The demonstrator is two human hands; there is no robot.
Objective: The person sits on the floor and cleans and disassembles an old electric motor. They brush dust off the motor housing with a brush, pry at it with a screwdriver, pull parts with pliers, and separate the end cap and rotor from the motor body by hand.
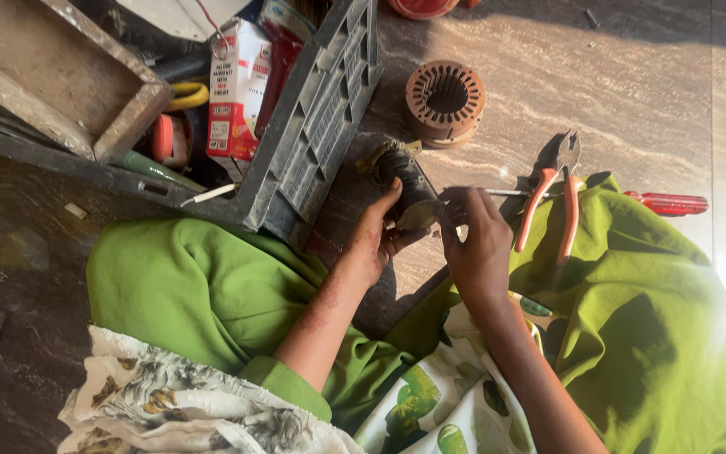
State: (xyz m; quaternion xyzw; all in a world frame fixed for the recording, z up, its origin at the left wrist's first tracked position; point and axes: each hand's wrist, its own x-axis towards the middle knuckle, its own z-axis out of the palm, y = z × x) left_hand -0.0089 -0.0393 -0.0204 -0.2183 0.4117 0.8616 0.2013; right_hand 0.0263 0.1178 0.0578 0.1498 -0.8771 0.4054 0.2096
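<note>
Dark metal part [409, 189]: cylindrical motor piece, held above stone floor [632, 76], between both hands
Left hand [376, 240]: fingers wrapped round part's near side
Right hand [476, 244]: fingers pinched at part's right edge, thin metal tool [506, 192] alongside; actual grip unclear
Pliers [552, 197]: orange handles, on green cloth [632, 319], just right of right hand
Stator core [444, 101]: copper-brown ring, on floor beyond part
Crate [317, 118]: grey plastic, left of part
Screwdriver [670, 203]: red, far right

A polished stone floor [615, 76] with a brown grain shines in sunlight. On it stands a matt, rust-coloured ribbed metal ring [444, 101]. At its seven o'clock, the left hand [373, 240] holds a dull, dark metal part [409, 189]. Pliers [552, 202] at three o'clock have glossy orange plastic grips. Soft green cloth [203, 286] lies below.
</note>
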